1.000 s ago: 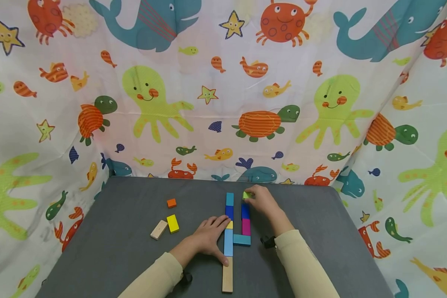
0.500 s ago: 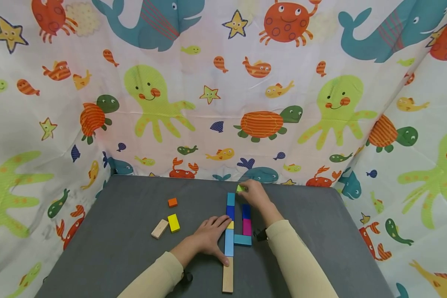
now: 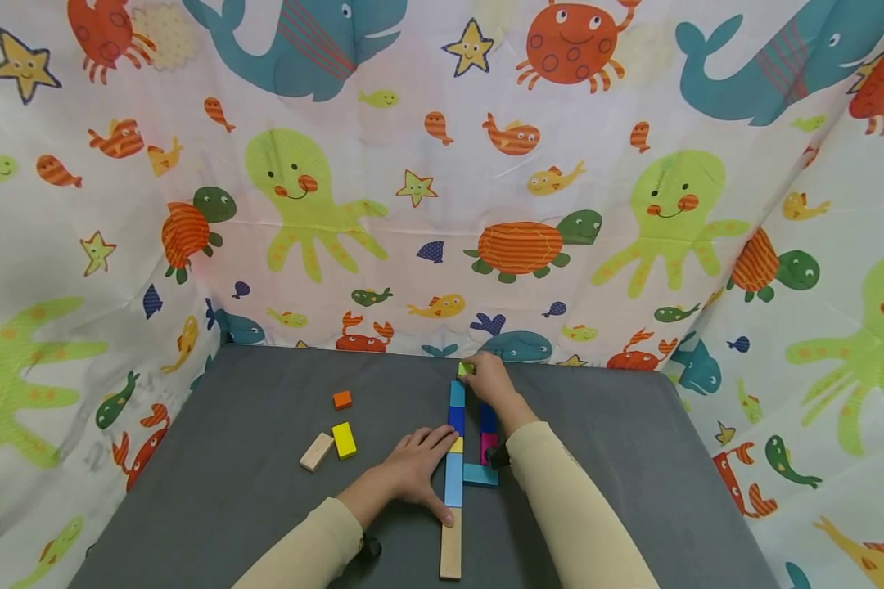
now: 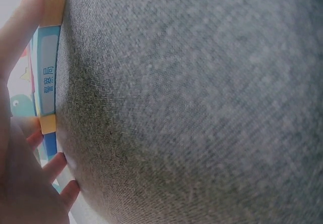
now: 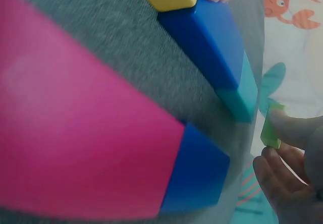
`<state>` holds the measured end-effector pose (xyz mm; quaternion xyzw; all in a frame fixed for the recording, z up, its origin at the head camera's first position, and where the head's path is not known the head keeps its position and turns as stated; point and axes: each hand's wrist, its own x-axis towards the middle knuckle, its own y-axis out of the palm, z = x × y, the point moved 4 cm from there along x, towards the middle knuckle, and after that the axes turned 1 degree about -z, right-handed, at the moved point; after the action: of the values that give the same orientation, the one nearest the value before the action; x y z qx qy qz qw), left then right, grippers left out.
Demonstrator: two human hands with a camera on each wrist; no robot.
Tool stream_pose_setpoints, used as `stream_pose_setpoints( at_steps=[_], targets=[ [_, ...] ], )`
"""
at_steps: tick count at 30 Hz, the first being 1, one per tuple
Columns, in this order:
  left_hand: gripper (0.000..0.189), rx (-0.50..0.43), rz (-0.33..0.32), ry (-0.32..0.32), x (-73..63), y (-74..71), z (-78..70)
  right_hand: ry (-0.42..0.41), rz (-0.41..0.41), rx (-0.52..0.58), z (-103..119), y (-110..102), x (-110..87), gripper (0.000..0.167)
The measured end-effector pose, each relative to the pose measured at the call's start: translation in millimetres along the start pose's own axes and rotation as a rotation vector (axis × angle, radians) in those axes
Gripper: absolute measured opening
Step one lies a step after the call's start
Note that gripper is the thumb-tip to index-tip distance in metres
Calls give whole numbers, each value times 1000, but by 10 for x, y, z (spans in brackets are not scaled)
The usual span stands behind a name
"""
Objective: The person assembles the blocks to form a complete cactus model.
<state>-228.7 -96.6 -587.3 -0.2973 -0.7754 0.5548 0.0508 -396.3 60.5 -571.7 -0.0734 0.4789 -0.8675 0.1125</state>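
A straight column of blocks runs away from me: wooden block (image 3: 451,548), light blue block (image 3: 453,480), yellow block (image 3: 456,445), blue block (image 3: 457,420) and teal block (image 3: 457,394). My left hand (image 3: 412,466) rests along its left side, fingers spread by the yellow and blue blocks, thumb at the wooden one. Between thumb and fingers, my right hand (image 3: 492,383) pinches a small green block (image 5: 271,128) just beyond the column's far end. Beside the column, a magenta block (image 5: 91,133) meets another blue block (image 5: 197,171); a crosswise teal block (image 3: 480,474) lies nearer me.
On the left of the grey table (image 3: 243,491) lie an orange block (image 3: 342,400), a yellow block (image 3: 344,440) and a loose wooden block (image 3: 316,451). A curtain (image 3: 412,270) with sea animals stands behind the table's far edge.
My right hand has carried the green block leftward and slightly away, from the far end of the shorter row to that of the long column. The left hand has stayed in place.
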Motion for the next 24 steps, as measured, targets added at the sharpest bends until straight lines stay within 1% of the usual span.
stream_pose_setpoints(
  at_steps=[4, 11, 18, 24],
  targets=[
    [137, -1, -2, 9, 2, -6, 12, 8, 1, 11, 38, 47, 63, 37],
    [137, 15, -12, 29, 2, -8, 17, 8, 15, 26, 69, 74, 113, 37],
    [137, 4, -3, 16, 11, 13, 40, -1, 37, 23, 46, 156, 130, 36],
    [138, 0, -4, 14, 15, 33, 46, 0, 73, 27, 56, 168, 116, 35]
  ],
)
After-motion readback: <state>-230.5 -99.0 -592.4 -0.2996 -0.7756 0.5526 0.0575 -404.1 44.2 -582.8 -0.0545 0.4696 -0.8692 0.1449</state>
